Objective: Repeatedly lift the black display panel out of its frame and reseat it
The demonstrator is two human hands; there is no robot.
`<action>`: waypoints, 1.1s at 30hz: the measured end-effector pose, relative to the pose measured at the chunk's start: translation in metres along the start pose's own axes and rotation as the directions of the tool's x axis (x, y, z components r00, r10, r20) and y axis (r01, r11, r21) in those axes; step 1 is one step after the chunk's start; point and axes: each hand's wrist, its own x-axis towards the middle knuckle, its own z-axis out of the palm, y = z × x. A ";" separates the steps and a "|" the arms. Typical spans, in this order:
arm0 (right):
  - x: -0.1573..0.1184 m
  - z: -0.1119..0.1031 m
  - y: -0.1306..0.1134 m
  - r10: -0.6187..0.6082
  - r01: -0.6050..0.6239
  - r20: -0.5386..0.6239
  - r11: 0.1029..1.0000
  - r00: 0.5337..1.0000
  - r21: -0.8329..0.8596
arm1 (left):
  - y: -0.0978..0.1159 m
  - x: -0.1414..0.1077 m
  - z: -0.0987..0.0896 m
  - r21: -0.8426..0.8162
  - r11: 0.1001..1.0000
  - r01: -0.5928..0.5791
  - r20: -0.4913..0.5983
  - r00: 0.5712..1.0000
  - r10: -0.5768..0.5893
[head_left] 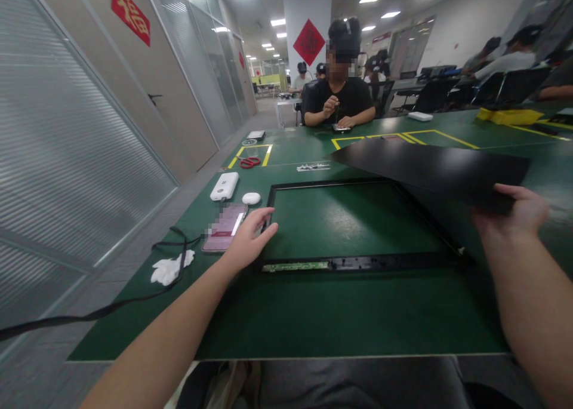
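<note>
A black rectangular frame (385, 262) lies flat on the green table, with a narrow green circuit board (295, 267) set in the left part of its near bar. My left hand (253, 234) is at the frame's left side, fingers apart, the fingertips at the bar; whether they press on it I cannot tell. In my right hand (514, 215) is a thin, dark flat panel (434, 165), gripped at its near right corner. The panel is raised and tilted above the frame's far right part, hiding some of that side.
Left of the frame are a phone (224, 230), a white earbud case (251, 198), a white power bank (224, 185), crumpled tissue (168, 269) and a black strap (111, 306). Red-handled scissors (249, 162) lie farther back. A co-worker (342, 95) sits across the table (349, 325).
</note>
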 end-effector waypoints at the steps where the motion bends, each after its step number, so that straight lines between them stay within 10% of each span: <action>1: -0.008 0.005 -0.003 0.046 -0.046 -0.017 0.999 0.999 0.013 | -0.001 0.001 0.000 -0.100 0.993 0.064 -0.031 0.997 -0.067; 7: -0.032 0.021 -0.012 0.248 -0.240 0.069 0.964 0.966 -0.113 | 0.007 0.005 -0.001 -0.597 0.770 0.226 -0.049 0.948 -0.316; 14: -0.059 0.032 -0.020 0.304 -0.232 0.371 0.946 0.878 -0.226 | 0.019 0.007 -0.009 -0.803 0.524 0.283 0.074 0.921 -0.383; 25: -0.052 0.023 -0.011 0.583 -0.319 0.328 0.740 0.743 -0.593 | 0.015 0.009 -0.017 -0.798 0.537 0.273 0.089 0.935 -0.344; 33: -0.036 0.016 0.003 0.613 -0.340 0.236 0.672 0.754 -0.658 | 0.025 0.005 -0.014 -0.819 0.541 0.193 0.007 0.945 -0.327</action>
